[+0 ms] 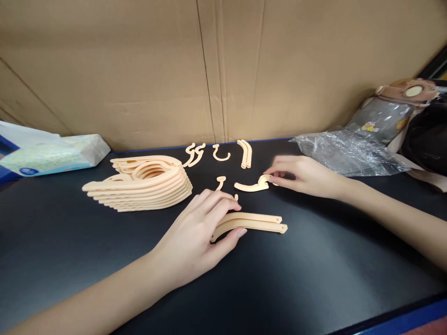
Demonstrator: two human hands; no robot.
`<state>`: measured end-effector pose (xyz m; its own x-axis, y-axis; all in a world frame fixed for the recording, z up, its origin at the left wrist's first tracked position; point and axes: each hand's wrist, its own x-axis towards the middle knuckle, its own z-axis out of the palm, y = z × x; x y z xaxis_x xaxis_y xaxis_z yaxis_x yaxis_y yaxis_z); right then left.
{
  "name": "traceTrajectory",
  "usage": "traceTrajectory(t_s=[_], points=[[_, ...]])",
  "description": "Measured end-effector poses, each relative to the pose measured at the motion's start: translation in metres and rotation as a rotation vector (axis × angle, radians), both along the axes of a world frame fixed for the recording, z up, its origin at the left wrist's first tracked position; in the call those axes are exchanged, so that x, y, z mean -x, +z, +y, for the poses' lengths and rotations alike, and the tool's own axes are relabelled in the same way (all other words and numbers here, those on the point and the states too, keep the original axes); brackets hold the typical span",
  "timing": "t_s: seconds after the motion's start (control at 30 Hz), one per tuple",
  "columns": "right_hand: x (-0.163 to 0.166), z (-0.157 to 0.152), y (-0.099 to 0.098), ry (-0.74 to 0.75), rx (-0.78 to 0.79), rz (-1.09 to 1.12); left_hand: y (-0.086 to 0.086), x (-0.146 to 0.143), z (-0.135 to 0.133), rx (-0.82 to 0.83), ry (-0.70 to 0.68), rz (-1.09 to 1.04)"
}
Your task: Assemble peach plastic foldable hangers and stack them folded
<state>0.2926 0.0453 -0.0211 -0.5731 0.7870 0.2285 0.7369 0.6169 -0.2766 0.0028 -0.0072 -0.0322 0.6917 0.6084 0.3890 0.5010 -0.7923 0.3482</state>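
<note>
My left hand [200,228] curls over two long, cream plastic hanger arms [258,222] lying side by side on the black table. Its thumb is along their near edge and its fingers are on the far side. Beyond those fingers lies a small hanger hook [220,180], partly hidden by the hand. My right hand [293,172] pinches the right end of a curved hanger piece [253,186] between thumb and fingers. Left of my hands is a stack of cream folding hangers [139,186].
Along the back lie two curved pieces [195,156], another hook [221,154] and two short arms [245,153]. A tissue pack [59,156] sits at left. Clear plastic bag [349,151] and a bottle [384,114] are at right. A cardboard wall [139,70] rises behind.
</note>
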Motion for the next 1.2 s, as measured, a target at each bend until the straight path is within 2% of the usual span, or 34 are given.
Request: traceTrajectory(t_s=[0.93, 1.1, 1.2], points=[[0.0, 0.0, 0.001, -0.034, 0.023, 0.03, 0.002, 0.003, 0.002, 0.009, 0.061, -0.009], [0.0, -0.001, 0.001, -0.046, -0.048, 0.004, 0.003, 0.004, 0.005, -0.002, 0.06, -0.009], [-0.001, 0.0, 0.001, -0.069, -0.112, -0.007, 0.006, 0.008, 0.011, -0.099, 0.046, 0.036]])
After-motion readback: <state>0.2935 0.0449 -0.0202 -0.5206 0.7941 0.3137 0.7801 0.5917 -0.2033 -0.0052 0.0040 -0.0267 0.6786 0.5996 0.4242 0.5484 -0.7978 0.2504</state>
